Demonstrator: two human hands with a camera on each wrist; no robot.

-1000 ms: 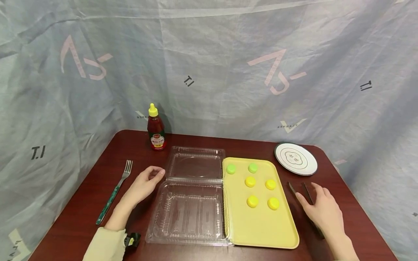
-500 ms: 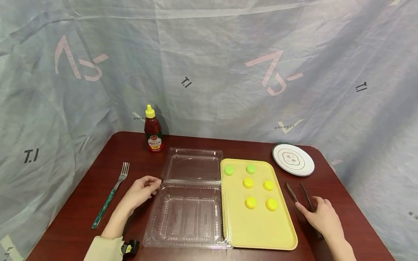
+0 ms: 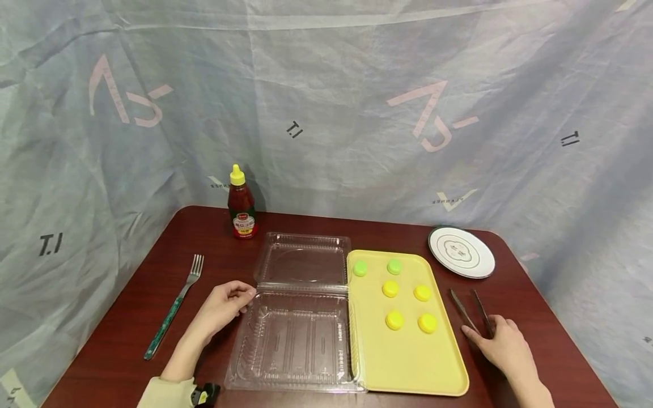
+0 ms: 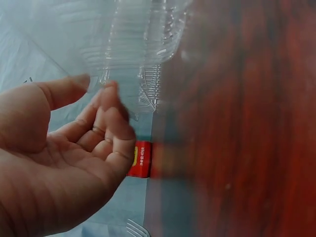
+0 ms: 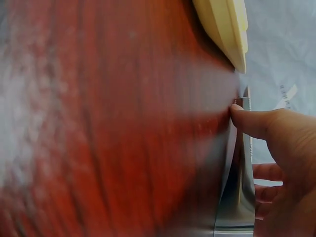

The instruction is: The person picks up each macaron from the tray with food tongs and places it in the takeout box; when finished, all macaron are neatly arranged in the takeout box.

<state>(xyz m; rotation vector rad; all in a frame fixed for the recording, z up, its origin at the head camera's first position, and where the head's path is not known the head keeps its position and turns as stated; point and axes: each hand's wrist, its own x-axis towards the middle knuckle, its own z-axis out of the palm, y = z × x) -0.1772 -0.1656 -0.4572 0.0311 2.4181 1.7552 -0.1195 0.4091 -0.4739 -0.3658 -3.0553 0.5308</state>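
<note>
An open clear plastic clamshell container (image 3: 293, 387) lies flat, its lid half behind its base. At its left edge, by the hinge, my left hand (image 3: 221, 307) pinches the thin rim between thumb and fingers; the left wrist view shows the fingertips at the container's edge (image 4: 133, 59). To the right of the yellow tray (image 3: 408, 365), my right hand (image 3: 506, 347) grips metal tongs (image 3: 462, 310), thumb on one arm and fingers at the other. The tongs (image 5: 237, 207) lie low along the table, with their tips apart. On the tray sit several small round yellow and green macaron-like pieces (image 3: 394, 320).
A fork with a green handle (image 3: 165, 326) lies left of my left arm. The ketchup bottle (image 3: 242, 209) stands at the back left, a white plate (image 3: 461, 252) at the back right. Behind the table hangs a grey cloth (image 3: 326, 113).
My left hand has come down along the container's left edge to the hinge, and its fingers have closed at the rim. My right hand's thumb and fingers have drawn in around the tongs.
</note>
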